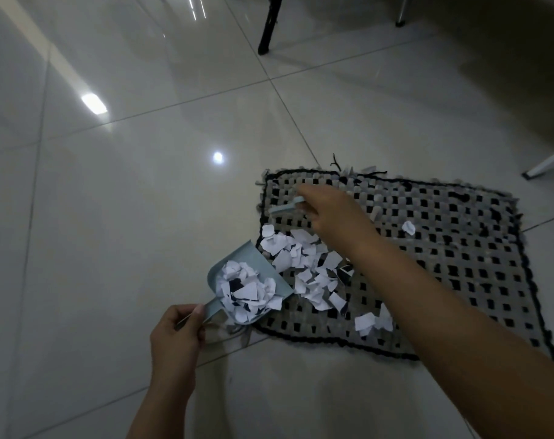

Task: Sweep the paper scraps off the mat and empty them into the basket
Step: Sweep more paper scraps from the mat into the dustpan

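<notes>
The dustpan (248, 282) lies tilted at about 7 o'clock, its lip against the near-left edge of the mat (443, 248), likely so scraps slide straight in; it is already part filled. The left hand (177, 334) grips its handle, fingers curled round it. The right hand (329, 213), reaching toward 12 o'clock over the mat, holds a small brush (285, 208), fingers closed on it, behind the main heap of paper scraps (304, 261). A few scraps lie apart toward 3 o'clock. No basket is in view.
</notes>
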Action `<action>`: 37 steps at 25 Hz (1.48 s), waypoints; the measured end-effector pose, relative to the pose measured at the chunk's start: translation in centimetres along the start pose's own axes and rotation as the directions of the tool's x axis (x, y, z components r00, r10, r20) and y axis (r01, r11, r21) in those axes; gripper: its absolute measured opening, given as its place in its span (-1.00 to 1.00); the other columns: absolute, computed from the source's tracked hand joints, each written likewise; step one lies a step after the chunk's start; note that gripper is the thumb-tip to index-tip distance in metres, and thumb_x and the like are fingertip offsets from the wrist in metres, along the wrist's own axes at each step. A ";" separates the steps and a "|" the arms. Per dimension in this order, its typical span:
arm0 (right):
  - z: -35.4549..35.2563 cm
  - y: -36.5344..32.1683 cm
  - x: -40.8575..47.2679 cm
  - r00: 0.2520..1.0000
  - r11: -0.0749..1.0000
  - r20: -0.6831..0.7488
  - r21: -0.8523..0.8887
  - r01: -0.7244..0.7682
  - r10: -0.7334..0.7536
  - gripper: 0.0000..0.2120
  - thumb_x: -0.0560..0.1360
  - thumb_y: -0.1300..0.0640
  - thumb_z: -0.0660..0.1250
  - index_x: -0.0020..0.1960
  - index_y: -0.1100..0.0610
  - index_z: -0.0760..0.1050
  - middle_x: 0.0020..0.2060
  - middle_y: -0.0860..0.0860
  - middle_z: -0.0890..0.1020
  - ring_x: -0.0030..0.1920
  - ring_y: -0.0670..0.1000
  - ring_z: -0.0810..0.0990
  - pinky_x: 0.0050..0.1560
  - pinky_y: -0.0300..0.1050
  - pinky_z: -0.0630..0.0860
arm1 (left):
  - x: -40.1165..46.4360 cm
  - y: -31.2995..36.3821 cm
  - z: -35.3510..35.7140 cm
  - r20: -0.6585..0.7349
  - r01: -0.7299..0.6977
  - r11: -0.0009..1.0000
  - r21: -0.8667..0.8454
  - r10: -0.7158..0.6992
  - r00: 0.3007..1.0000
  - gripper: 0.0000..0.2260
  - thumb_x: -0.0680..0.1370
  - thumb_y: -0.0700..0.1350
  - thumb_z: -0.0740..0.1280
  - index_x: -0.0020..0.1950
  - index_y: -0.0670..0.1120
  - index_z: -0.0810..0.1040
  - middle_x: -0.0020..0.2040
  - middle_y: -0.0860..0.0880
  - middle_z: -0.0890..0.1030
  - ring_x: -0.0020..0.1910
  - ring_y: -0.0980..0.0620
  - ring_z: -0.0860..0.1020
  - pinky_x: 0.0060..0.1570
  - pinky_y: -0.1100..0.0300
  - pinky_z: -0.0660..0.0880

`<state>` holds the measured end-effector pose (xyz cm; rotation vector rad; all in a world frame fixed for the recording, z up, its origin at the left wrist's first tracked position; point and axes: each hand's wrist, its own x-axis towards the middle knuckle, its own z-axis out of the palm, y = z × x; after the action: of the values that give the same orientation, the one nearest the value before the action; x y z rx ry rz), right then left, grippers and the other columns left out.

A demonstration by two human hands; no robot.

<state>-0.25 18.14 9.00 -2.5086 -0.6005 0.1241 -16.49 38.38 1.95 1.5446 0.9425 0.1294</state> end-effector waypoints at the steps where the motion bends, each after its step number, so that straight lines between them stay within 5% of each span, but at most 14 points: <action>1: 0.7 -0.4 1.2 0.998 0.999 0.047 -0.005 0.039 -0.039 -0.86 0.51 0.34 0.18 -0.13 0.12 0.37 -0.24 0.04 0.44 -0.24 0.05 0.37 -0.40 -0.13 0.24 | 0.0 0.1 -0.1 0.008 -0.004 1.000 0.007 0.003 1.000 -0.84 0.50 -0.28 0.30 -0.28 -0.16 0.49 -0.47 -0.12 0.37 -0.59 0.15 0.31 -0.43 0.20 0.25; 5: 2.6 -0.9 2.5 0.955 0.982 0.265 -0.098 0.163 -0.132 -0.83 0.48 0.40 0.19 -0.06 0.15 0.37 -0.16 0.13 0.51 -0.19 0.08 0.44 -0.27 -0.08 0.35 | 0.4 0.2 -0.3 0.028 0.007 1.000 0.009 -0.007 1.000 -0.84 0.51 -0.29 0.29 -0.28 -0.17 0.49 -0.47 -0.11 0.36 -0.52 0.06 0.30 -0.54 0.30 0.27; 11: -0.4 0.6 -3.2 0.928 0.995 0.372 -0.073 0.066 -0.034 -0.89 0.53 0.32 0.16 -0.03 0.16 0.41 -0.12 0.11 0.54 -0.17 0.10 0.46 -0.18 -0.01 0.43 | 0.9 0.9 -0.5 0.106 -0.019 1.000 0.004 0.018 0.994 -0.84 0.51 -0.32 0.27 -0.28 -0.21 0.47 -0.46 -0.12 0.35 -0.58 0.10 0.31 -0.59 0.36 0.26; 15: -2.2 1.1 -4.8 0.989 0.991 0.078 0.041 -0.131 0.127 -0.89 0.57 0.20 0.13 -0.12 0.11 0.36 -0.31 -0.01 0.45 -0.35 -0.02 0.39 -0.38 -0.18 0.29 | 1.0 1.4 -0.3 0.171 -0.054 0.996 0.069 0.042 0.984 -0.83 0.51 -0.31 0.28 -0.29 -0.20 0.47 -0.46 -0.12 0.36 -0.46 -0.02 0.27 -0.43 0.22 0.24; 18: -3.7 3.4 -4.2 0.952 0.968 -0.207 -0.067 -0.243 0.225 -0.86 0.58 0.16 0.11 -0.15 0.14 0.33 -0.40 -0.01 0.38 -0.38 0.05 0.32 -0.45 -0.16 0.16 | 1.2 1.8 -0.2 0.180 -0.066 0.993 0.099 0.048 0.983 -0.83 0.51 -0.32 0.28 -0.29 -0.20 0.47 -0.47 -0.11 0.36 -0.48 -0.01 0.26 -0.52 0.28 0.25; 23: -1.5 5.2 -4.8 0.931 0.931 -0.155 -0.109 -0.348 0.330 -0.77 0.59 0.18 0.08 0.08 0.31 0.40 -0.05 0.26 0.57 -0.17 0.17 0.48 -0.24 -0.09 0.29 | 1.4 2.0 0.2 0.188 -0.062 0.993 0.099 0.043 0.981 -0.82 0.50 -0.32 0.28 -0.31 -0.19 0.48 -0.47 -0.11 0.36 -0.47 -0.01 0.26 -0.42 0.20 0.22; 28: 2.1 1.3 -7.0 0.963 0.982 -0.192 0.024 -0.187 0.188 -0.78 0.58 0.18 0.10 -0.08 0.32 0.42 -0.43 0.01 0.38 -0.47 -0.05 0.24 -0.45 -0.16 0.13 | 1.2 1.5 0.5 0.201 -0.056 0.993 0.103 0.034 0.979 -0.81 0.50 -0.32 0.28 -0.31 -0.18 0.47 -0.45 -0.12 0.36 -0.47 -0.01 0.26 -0.48 0.26 0.23; 37: 1.4 -1.2 -7.0 0.966 0.968 -0.166 0.184 -0.168 0.199 -0.80 0.59 0.18 0.10 -0.22 0.12 0.25 -0.47 -0.10 0.27 -0.48 -0.14 0.24 -0.47 -0.16 0.14 | 1.1 1.0 0.4 0.202 -0.032 0.998 0.060 0.019 0.979 -0.81 0.50 -0.32 0.28 -0.31 -0.18 0.47 -0.46 -0.11 0.36 -0.46 -0.01 0.25 -0.41 0.20 0.21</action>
<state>-7.26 16.64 8.22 -2.3731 -0.2690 0.0108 -15.07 38.79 2.26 1.5955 0.7728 -0.0394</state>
